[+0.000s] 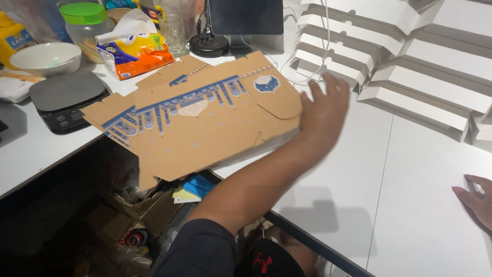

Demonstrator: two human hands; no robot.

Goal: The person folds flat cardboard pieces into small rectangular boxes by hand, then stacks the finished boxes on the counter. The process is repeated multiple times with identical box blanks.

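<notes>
The left hand is reaching across the white table, its fingers spread fairly wide and blurred, with the palm pressing against the right end of a stack of flat cardboard blanks. Whether the thumb is gripping underneath cannot be told. The blanks are brown, matte, die-cut with flaps and notches, printed with blue bands and dotted with small holes; the stack is lying tilted, partly on the table and partly jutting over its dark edge.

The right hand is lying at the far right of the table, fingers loosely stretched and flat on the surface, holding nothing.

Behind the blanks, folded white boxes are lying in overlapping rows, smooth and angular. To the left, a black kitchen scale is sitting beside a pale round bowl, a soft tissue pack in orange and blue, a ribbed glass and a clear jar with a green lid.
</notes>
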